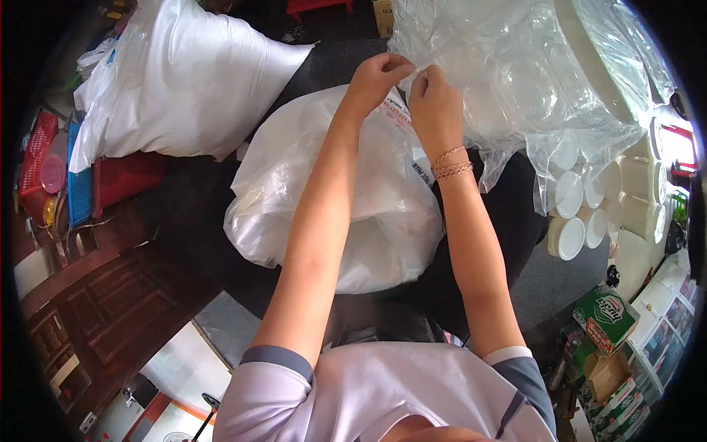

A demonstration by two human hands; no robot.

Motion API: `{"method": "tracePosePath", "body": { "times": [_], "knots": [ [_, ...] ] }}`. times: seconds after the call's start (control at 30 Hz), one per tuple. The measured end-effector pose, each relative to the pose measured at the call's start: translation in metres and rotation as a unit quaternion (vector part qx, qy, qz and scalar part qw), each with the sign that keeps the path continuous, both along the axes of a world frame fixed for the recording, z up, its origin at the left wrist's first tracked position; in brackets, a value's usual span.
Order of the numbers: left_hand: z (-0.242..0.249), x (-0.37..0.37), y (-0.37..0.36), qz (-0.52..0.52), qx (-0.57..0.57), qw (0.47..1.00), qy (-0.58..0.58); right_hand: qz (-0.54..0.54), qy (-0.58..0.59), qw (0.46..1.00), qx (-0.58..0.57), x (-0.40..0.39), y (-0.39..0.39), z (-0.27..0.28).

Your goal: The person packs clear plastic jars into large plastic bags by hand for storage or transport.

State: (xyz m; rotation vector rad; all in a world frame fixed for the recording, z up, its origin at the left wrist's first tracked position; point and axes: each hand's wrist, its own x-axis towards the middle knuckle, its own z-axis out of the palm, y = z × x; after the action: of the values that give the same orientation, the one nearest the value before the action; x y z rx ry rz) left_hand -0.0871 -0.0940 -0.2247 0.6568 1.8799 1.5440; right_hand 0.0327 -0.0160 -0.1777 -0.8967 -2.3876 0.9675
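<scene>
Head view, grey-sleeved arms reaching forward over white sack (331, 199) on dark surface (191, 221), left hand (377, 77) and right hand (434, 103) almost touching, each pinching edge of clear plastic bag (515, 81), white lids (578, 214) beyond at right, second white sack (177, 81) at far left

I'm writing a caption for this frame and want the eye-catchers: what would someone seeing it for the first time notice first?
First, the two bare arms reaching up the middle, the left hand and right hand pinching the edge of a big clear plastic bag at upper right. Below the hands lies a bulging white bag, with another large white sack at upper left. At the right edge, stacks of round white lids catch the eye.
</scene>
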Motion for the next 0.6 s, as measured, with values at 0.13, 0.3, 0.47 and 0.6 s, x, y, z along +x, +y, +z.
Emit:
{"method": "tracePosePath", "body": {
  "times": [0.13,0.3,0.47,0.6],
  "knots": [
    [-0.003,0.000,-0.002,-0.004,0.026,0.997,-0.070,0.022,-0.031,0.999,-0.015,0.013,0.000,0.000],
    [-0.007,0.002,-0.008,0.014,0.046,0.994,-0.102,0.062,-0.113,0.992,0.008,0.014,-0.002,-0.002],
    [-0.002,0.001,-0.004,0.010,0.008,1.000,0.016,0.103,-0.100,0.990,0.013,0.016,0.003,0.001],
    [0.000,-0.001,-0.004,0.002,-0.004,1.000,0.027,0.107,-0.059,0.992,-0.031,0.021,0.004,0.017]
  ]
}}
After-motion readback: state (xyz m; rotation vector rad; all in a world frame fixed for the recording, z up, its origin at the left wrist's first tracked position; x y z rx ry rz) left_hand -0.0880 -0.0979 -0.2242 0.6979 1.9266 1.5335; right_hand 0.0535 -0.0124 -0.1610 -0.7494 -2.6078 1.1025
